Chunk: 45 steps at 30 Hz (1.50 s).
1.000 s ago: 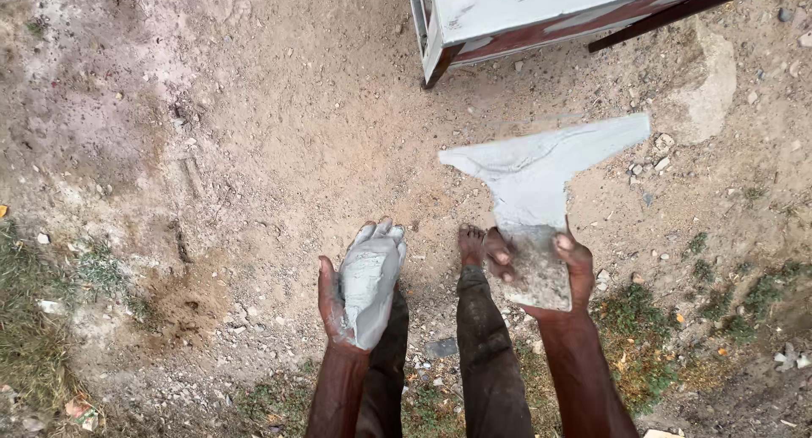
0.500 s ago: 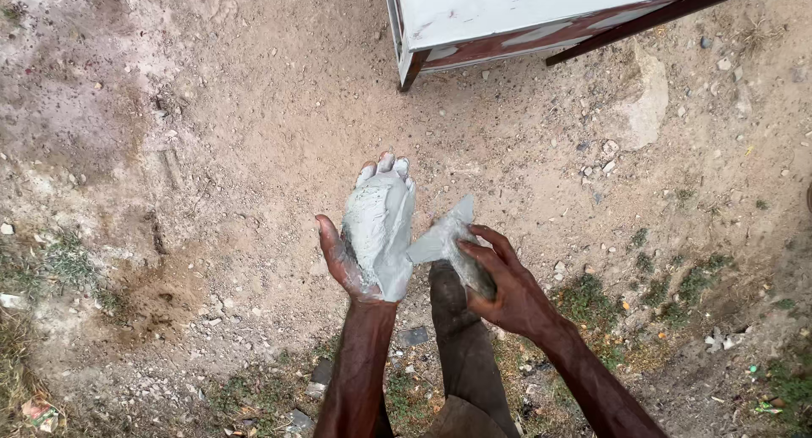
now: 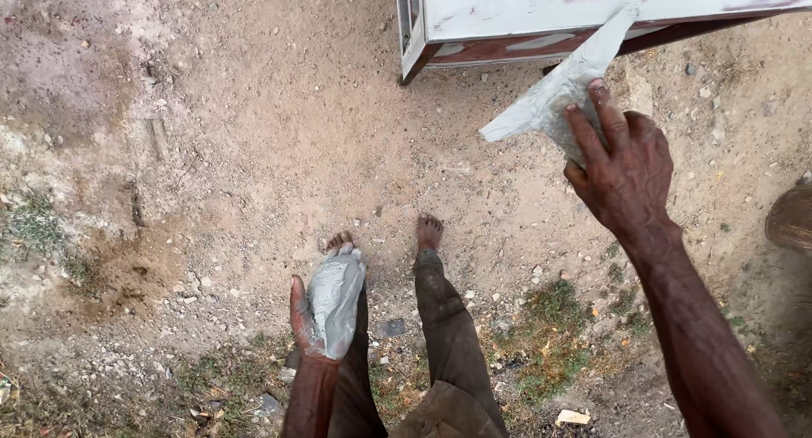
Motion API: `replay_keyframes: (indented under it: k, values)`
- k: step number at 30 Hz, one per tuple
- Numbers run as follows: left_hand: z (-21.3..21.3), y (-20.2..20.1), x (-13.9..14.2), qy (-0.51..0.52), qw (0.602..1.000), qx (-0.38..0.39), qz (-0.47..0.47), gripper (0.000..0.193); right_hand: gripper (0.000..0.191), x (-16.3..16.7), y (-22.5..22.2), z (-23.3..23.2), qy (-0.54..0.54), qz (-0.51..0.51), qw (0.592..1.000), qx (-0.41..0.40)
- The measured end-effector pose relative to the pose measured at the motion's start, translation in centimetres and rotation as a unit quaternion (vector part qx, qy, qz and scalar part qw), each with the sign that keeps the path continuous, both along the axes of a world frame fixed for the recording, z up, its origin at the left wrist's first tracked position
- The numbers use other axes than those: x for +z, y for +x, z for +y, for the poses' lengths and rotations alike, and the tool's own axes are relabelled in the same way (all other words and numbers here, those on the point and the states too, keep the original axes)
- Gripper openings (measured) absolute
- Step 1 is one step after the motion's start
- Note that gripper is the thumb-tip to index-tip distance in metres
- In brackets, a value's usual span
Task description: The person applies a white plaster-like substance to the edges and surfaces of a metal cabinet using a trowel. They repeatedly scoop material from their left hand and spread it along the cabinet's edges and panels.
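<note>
Left hand [image 3: 326, 307]: a grey paste-smeared pad [image 3: 336, 298] is cupped in the palm, fingers curled under it.
Right hand [image 3: 622, 163]: a grey sheet [image 3: 554, 95] is gripped, raised near the white panel [image 3: 592, 7].
Ground [image 3: 254, 150]: bare dirt is stood upon.

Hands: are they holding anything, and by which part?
The left hand cups a grey pad flat in its palm. The right hand grips a grey sheet at its lower end with the fingers.
</note>
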<state>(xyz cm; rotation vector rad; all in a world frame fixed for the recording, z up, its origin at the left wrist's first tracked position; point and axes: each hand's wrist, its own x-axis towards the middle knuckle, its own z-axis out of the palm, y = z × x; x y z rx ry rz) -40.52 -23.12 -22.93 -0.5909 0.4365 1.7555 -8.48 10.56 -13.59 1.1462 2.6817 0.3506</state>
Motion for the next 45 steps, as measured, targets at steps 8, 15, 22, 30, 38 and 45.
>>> replay_keyframes:
  k: [8, 15, 22, 30, 38, 45]
  values:
    - [-4.8, -3.3, -0.6, -0.009, 0.999, 0.020, -0.035, 0.083, 0.068, -0.1, -16.3, -4.5, -0.131, 0.080, 0.977, 0.149]
    - [-0.3, -10.4, 9.6, 0.210, 0.969, 0.114, -0.065, 0.092, 0.067, 7.7, -23.4, -15.6, -0.630, 0.646, 0.430, -0.017]
    - [5.4, -13.1, 21.0, 0.259, 0.957, 0.099, -0.082, 0.102, 0.056, 8.8, -23.6, -25.1, -0.711, 0.652, -0.221, -0.143]
    - [13.9, -18.6, 21.2, 0.182, 0.953, -0.201, 0.137, 0.095, 0.070, 13.2, -21.4, -17.2, -0.629, 0.644, 0.272, -0.339]
    - [29.7, -22.9, 16.3, -0.051, 0.780, -0.463, 0.418, 0.088, 0.074, 12.2, -32.1, -10.1, -0.679, 0.506, 0.510, -0.155]
    - [38.3, -32.8, 18.8, 0.054, 0.925, -0.352, 0.135, 0.092, 0.071, 9.1, -32.5, -6.1, -0.681, 0.688, 0.044, -0.246]
